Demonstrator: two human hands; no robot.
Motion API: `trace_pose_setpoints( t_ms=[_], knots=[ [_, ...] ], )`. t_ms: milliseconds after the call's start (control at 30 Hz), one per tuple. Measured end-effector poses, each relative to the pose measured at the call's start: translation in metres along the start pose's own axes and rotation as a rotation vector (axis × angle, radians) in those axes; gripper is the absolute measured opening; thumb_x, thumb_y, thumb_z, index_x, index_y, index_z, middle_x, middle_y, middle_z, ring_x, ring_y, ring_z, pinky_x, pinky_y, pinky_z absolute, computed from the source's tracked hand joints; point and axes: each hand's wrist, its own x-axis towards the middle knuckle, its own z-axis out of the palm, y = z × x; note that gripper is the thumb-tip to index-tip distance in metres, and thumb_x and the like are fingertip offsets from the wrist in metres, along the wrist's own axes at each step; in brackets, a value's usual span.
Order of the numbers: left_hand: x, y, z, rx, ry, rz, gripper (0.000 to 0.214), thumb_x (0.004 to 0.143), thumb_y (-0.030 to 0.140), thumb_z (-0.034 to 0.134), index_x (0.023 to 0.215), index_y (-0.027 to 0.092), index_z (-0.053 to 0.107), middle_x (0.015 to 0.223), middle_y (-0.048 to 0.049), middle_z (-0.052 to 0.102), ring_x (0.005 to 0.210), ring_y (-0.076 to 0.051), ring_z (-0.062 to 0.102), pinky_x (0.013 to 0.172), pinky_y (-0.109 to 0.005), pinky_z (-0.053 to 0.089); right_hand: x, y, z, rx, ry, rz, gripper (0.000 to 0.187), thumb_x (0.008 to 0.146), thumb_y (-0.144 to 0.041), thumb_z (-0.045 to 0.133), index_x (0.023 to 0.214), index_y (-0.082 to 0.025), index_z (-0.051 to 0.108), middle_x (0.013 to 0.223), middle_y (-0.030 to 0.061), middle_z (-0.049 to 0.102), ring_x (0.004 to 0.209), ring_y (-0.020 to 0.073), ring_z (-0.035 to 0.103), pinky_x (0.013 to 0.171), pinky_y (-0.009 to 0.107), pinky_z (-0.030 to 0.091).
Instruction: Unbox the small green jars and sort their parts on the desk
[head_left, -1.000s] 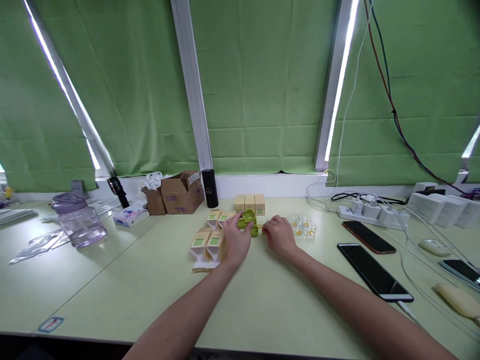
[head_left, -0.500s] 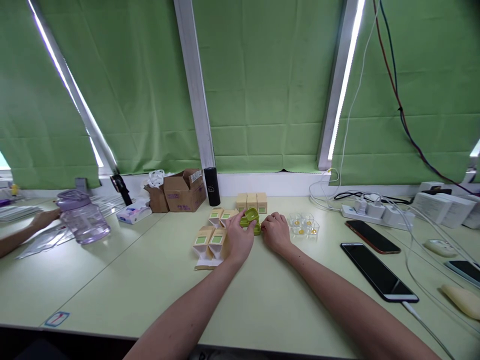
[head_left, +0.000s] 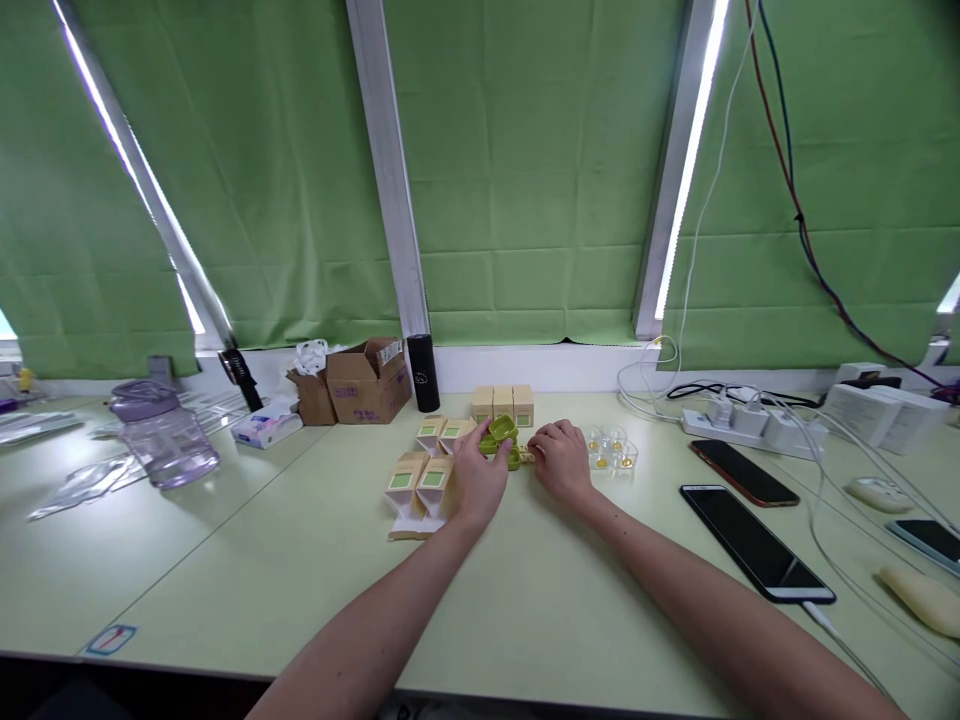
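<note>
A small green hinged case [head_left: 501, 437] stands with its lid up on the pale green table [head_left: 525, 590], and my left hand [head_left: 476, 478] is closed round it from the left. Just to its right my right hand [head_left: 560, 462] rests with curled fingers, their tips at a small yellowish piece [head_left: 527, 456] beside the case. Whether they pinch it is hidden. Tan cartons with green labels [head_left: 420, 482] lie under and left of my left hand. Three more tan boxes [head_left: 502, 403] stand behind the case. Clear little cups with yellow contents [head_left: 613, 450] sit right of my right hand.
Two phones [head_left: 757, 555] lie at the right, near a power strip with chargers and cables [head_left: 750, 422] and white boxes [head_left: 874, 410]. At the back stand a black cylinder [head_left: 423, 373] and open cardboard boxes [head_left: 367, 382]. A clear purple jug [head_left: 161, 437] and plastic bags sit far left.
My right hand slid slightly right, from the case towards the clear cups. Another person's hand that reached near the jug half a second ago is gone. My left hand kept hold of the green case.
</note>
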Motion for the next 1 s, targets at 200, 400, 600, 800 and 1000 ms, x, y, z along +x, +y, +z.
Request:
trace_pose_setpoints(
  t_ms=[200,400,600,800,1000],
  knots=[
    [-0.003,0.0,0.003,-0.182,-0.061,-0.044,0.039,0.088,0.04,0.071,0.123,0.023,0.064,0.11,-0.0106,0.072,0.104,-0.025,0.068,0.07,-0.028,0.05,-0.025,-0.009,-0.023,0.109,-0.218,0.076,0.013,0.097,-0.019,0.055,0.095,-0.022,0.068,0.094,0.0034,0.075,0.081,0.0188,0.063,0.063,0.029,0.031],
    [-0.005,0.007,0.006,-0.394,-0.138,-0.231,0.018,0.089,0.038,0.069,0.093,0.023,0.059,0.094,-0.0051,0.076,0.09,-0.021,0.072,0.068,-0.026,0.048,-0.045,-0.016,-0.024,0.156,-0.42,0.068,0.013,0.097,-0.023,0.055,0.105,-0.024,0.066,0.092,0.002,0.077,0.084,0.0196,0.069,0.064,0.027,0.03],
    [-0.006,0.011,0.006,-0.872,-0.378,-0.604,0.018,0.092,0.032,0.064,0.088,0.018,0.054,0.09,-0.0146,0.079,0.074,-0.02,0.071,0.061,-0.027,0.049,-0.048,-0.016,-0.028,0.105,-0.445,-0.03,0.016,0.095,-0.026,0.057,0.108,-0.024,0.067,0.102,0.0047,0.078,0.086,0.0213,0.07,0.067,0.029,0.034],
    [-0.004,0.012,0.005,-1.022,-0.395,-0.681,0.011,0.094,0.026,0.057,0.088,0.017,0.054,0.078,-0.013,0.077,0.064,-0.018,0.069,0.06,-0.027,0.047,-0.05,-0.013,-0.028,0.108,-0.451,-0.121,0.014,0.092,-0.021,0.06,0.103,-0.025,0.068,0.104,0.0029,0.077,0.093,0.021,0.071,0.069,0.029,0.037],
    [-0.003,0.013,0.003,-1.085,-0.429,-0.604,0.013,0.091,0.027,0.06,0.083,0.018,0.055,0.074,-0.0106,0.075,0.066,-0.02,0.07,0.062,-0.03,0.048,-0.05,-0.012,-0.028,0.115,-0.448,-0.133,0.016,0.092,-0.021,0.059,0.104,-0.025,0.069,0.102,0.003,0.077,0.092,0.0204,0.07,0.069,0.028,0.037]
  ],
)
